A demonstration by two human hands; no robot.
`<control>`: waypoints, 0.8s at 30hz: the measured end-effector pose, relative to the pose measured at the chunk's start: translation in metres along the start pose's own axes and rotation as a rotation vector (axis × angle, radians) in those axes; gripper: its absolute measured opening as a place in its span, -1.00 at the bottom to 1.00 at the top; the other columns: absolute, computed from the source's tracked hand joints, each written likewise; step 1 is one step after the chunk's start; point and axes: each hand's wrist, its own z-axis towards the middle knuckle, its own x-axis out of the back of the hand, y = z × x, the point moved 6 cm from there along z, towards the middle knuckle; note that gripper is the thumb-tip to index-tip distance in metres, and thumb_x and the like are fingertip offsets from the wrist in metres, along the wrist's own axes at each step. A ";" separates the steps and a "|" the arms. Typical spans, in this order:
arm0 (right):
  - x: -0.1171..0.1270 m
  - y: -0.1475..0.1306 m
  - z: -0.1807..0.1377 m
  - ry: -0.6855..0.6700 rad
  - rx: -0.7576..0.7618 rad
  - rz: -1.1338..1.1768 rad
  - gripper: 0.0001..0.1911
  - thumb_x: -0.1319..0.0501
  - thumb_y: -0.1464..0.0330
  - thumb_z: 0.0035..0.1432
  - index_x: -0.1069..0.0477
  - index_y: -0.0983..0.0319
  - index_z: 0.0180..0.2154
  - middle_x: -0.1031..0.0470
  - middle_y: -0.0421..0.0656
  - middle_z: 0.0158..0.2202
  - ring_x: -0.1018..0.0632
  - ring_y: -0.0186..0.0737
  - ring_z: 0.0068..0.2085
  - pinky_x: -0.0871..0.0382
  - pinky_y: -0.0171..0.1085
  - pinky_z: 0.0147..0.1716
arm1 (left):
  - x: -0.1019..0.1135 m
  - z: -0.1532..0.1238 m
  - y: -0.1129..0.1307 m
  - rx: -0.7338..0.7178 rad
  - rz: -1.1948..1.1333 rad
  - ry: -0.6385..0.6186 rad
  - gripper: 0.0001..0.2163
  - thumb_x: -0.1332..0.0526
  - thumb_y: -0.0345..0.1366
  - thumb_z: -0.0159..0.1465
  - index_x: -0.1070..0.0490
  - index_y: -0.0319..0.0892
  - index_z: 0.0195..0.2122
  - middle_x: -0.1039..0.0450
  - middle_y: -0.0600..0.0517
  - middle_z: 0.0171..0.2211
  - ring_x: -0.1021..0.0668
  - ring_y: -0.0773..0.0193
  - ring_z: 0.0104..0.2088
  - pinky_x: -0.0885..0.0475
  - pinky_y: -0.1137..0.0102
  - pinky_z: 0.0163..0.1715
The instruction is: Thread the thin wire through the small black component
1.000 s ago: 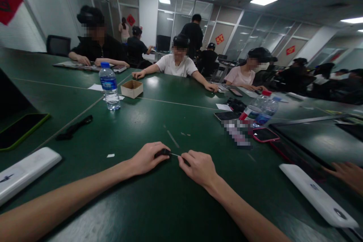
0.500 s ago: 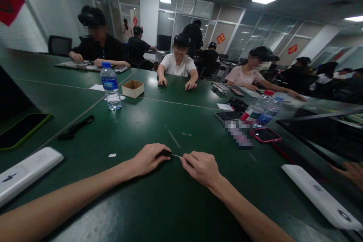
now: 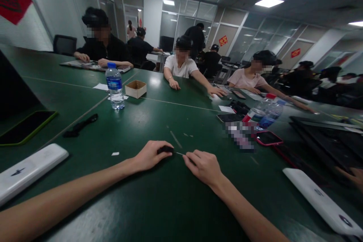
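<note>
My left hand (image 3: 149, 155) is closed round a small black piece (image 3: 166, 149), which looks like a handle. From its right end a thin, pale rod (image 3: 178, 153) runs to the fingertips of my right hand (image 3: 202, 164). My right hand is closed, its thumb and fingers pinched at the rod's far end; the tip is hidden there. Both hands are low over the green table (image 3: 147, 204), close together. A small white scrap (image 3: 115, 154) lies left of my left wrist, and a clear strip (image 3: 176, 139) lies just beyond the hands.
White oblong devices (image 3: 36, 168) (image 3: 314, 196) flank my arms. A water bottle (image 3: 115, 87) and a small box (image 3: 135, 89) stand ahead left. Phones (image 3: 269, 138) and more bottles (image 3: 261, 107) are right. People sit across the table; another person's hand (image 3: 353, 176) is at the right edge.
My view has shifted slightly; my hands keep the same hold, with more of the black piece showing. Across the table, a person in white has reached an arm out toward the right.
</note>
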 end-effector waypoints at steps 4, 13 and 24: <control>-0.005 -0.002 0.001 -0.031 -0.011 0.011 -0.67 0.00 0.27 0.31 -0.51 0.23 -0.29 -0.45 -0.20 -0.47 -0.38 -0.44 -0.50 -0.14 -0.41 -0.49 | 0.001 0.000 0.001 0.011 -0.019 0.009 -0.79 -0.22 -0.27 0.26 -0.46 -0.14 -0.08 -0.53 0.05 -0.24 -0.51 0.33 -0.36 -0.39 0.43 -0.32; -0.005 -0.001 0.001 0.009 -0.037 0.041 -0.69 -0.03 0.27 0.30 -0.51 0.23 -0.29 -0.46 -0.21 -0.47 -0.40 -0.45 -0.49 -0.15 -0.42 -0.49 | 0.002 0.000 0.000 0.014 -0.013 0.014 -0.78 -0.21 -0.25 0.27 -0.47 -0.13 -0.08 -0.53 0.04 -0.22 -0.51 0.33 -0.36 -0.40 0.43 -0.33; -0.006 -0.006 0.001 -0.028 -0.032 0.035 -0.66 0.00 0.27 0.32 -0.51 0.22 -0.29 -0.46 -0.20 -0.47 -0.39 -0.45 -0.51 -0.13 -0.42 -0.51 | -0.003 -0.001 -0.002 -0.049 0.084 -0.003 -0.79 -0.20 -0.27 0.28 -0.45 -0.14 -0.07 -0.52 0.01 -0.22 -0.51 0.30 -0.31 -0.41 0.40 -0.26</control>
